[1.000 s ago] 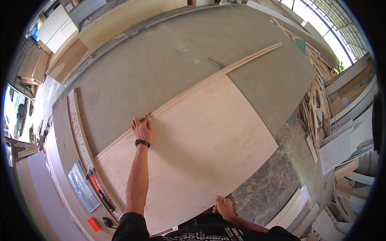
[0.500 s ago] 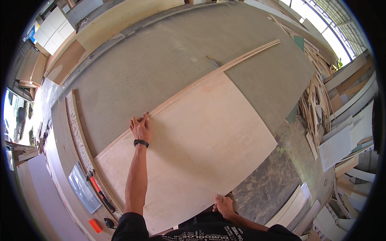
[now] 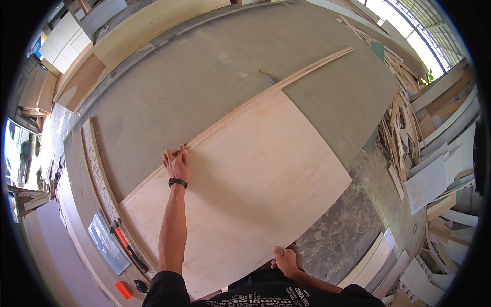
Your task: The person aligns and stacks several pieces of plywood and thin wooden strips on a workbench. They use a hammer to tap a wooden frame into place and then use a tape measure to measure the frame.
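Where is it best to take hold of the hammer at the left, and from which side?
Probably by the lower, black part of the handle, coming down from the near side. The hammer lies with its head at the far end, and the handle slants toward the person, so this part is nearest.

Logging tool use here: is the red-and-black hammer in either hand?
No, the hammer lies left of the pale wooden panel, apart from both the left hand and the right hand.
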Demonstrator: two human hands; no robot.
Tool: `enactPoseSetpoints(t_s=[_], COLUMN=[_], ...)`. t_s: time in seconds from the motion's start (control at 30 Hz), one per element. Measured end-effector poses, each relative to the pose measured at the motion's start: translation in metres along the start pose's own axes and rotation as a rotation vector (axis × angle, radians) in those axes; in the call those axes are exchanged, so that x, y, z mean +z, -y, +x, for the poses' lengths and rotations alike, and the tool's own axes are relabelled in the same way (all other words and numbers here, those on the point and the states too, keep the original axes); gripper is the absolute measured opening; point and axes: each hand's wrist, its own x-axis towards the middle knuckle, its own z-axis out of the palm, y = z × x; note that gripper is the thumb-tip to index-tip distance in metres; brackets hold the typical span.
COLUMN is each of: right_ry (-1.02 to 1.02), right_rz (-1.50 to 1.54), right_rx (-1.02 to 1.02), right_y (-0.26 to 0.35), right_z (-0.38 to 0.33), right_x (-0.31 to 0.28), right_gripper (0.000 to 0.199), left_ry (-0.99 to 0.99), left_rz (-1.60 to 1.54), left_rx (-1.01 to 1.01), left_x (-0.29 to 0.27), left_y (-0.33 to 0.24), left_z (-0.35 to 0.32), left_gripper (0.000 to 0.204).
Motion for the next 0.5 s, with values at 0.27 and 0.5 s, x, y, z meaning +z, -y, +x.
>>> enactPoseSetpoints(t_s=[0.27,0.5], right_ry=[-0.001,0.001], right_rz=[-0.010,-0.019], right_rx=[-0.002,-0.005], right_y=[0.0005,-0.0009], right_z=[0.0008,0.0026], right_x=[0.0007,0.0014], right_gripper=[0.049,0.048], left_ry=[-0.011,-0.012], left_rz=[0.027,0.030], left_rx=[0.022,0.023], left_x=[0.0041,0.0075], left_y=[0.0035,0.0074], left_z=[0.0009,0.0024], left_gripper=[0.037,0.036])
